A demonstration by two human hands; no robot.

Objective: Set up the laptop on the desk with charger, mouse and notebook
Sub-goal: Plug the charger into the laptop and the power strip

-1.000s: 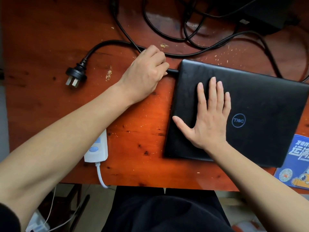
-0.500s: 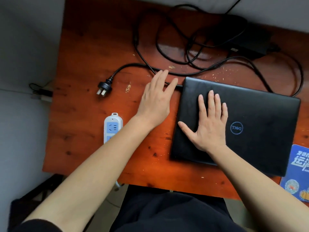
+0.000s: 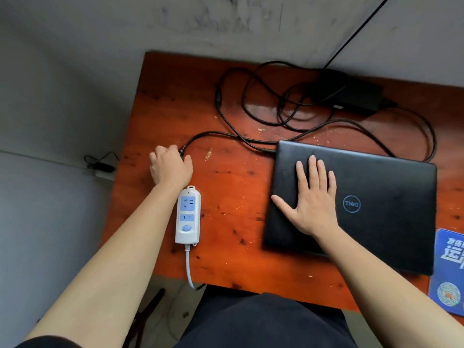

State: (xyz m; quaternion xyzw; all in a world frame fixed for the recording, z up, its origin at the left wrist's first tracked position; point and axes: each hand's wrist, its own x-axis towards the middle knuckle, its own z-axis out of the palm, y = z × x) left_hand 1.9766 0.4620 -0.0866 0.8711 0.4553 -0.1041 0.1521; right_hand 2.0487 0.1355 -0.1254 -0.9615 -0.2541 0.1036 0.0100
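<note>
- The left hand (image 3: 170, 167) is curled over the plug end of the black charger cable (image 3: 213, 133) near the desk's left edge; the plug itself is hidden under the fingers, so whether they clasp it cannot be told.
- The right hand (image 3: 311, 204) lies flat, fingers spread, on the lid of the closed black laptop (image 3: 376, 197) at the desk's right side, gripping nothing.
- The cable loops across the far edge to the charger brick (image 3: 351, 94), which is dark and hard to make out.
- A white power strip (image 3: 188, 214) lies just beside the left wrist.
- A blue notebook (image 3: 449, 272) is cut off at the right edge.
- The desk (image 3: 226, 234) is reddish wood, speckled with crumbs, against a grey wall (image 3: 75, 71).
</note>
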